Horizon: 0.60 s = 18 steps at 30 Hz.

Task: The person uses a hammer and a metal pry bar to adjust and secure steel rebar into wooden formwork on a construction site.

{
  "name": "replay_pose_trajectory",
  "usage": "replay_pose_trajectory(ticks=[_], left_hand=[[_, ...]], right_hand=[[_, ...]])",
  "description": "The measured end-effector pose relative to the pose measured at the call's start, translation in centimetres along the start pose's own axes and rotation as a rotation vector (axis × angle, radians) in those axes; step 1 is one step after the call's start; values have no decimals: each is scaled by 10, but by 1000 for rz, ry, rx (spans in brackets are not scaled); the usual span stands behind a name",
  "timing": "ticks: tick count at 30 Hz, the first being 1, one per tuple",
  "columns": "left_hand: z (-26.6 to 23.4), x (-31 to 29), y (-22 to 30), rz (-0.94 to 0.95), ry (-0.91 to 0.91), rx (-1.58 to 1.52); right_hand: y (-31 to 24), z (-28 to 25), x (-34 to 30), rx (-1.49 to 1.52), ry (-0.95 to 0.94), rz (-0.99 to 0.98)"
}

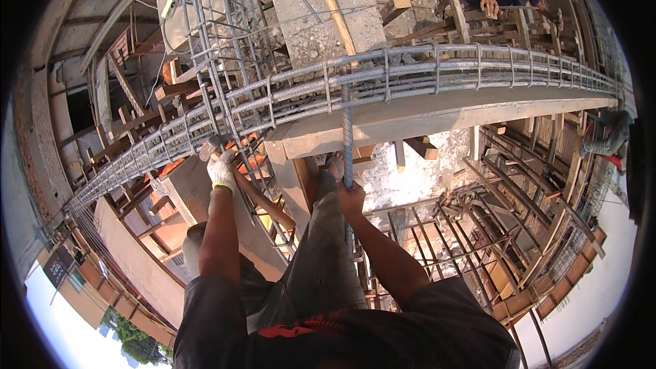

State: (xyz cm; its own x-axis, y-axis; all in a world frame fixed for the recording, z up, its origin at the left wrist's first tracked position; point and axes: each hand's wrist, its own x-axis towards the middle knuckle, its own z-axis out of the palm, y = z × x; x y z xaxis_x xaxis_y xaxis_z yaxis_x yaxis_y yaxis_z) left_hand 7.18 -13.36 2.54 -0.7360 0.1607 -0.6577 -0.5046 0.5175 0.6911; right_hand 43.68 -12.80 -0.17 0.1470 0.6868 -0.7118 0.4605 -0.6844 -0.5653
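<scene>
L hand (221, 169): white glove (220, 175), yellowish cuff at wrist, fingers curled in a grip, back of hand mostly to cam. L forearm (219, 232) bare, runs nearly straight up the pic, wrist approx in line w/ it.

R hand (351, 201): bare, fist wrapped tight, knuckles fwd, thumb detail n/c. R forearm (388, 246) bare, angled up + inward from R elbow, which sits out to the side. R hand slightly lower in pic than L; hands well apart, R nearer body centerline.

Both upper arms in short dark sleeves, same shirt (383, 342), red print on chest. R leg (324, 253) in grayish trousers, extended fwd btwn the arms.
</scene>
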Motion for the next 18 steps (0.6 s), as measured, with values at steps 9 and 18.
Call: replay_pose_trajectory(ticks=[9, 18], left_hand=[[-1, -4, 7, -32, -3, -55], [-13, 6, 1, -32, -60, -60]], right_hand=[[-1, 2, 2, -227, -53, 169], [-20, -5, -2, -296, -63, 200]])
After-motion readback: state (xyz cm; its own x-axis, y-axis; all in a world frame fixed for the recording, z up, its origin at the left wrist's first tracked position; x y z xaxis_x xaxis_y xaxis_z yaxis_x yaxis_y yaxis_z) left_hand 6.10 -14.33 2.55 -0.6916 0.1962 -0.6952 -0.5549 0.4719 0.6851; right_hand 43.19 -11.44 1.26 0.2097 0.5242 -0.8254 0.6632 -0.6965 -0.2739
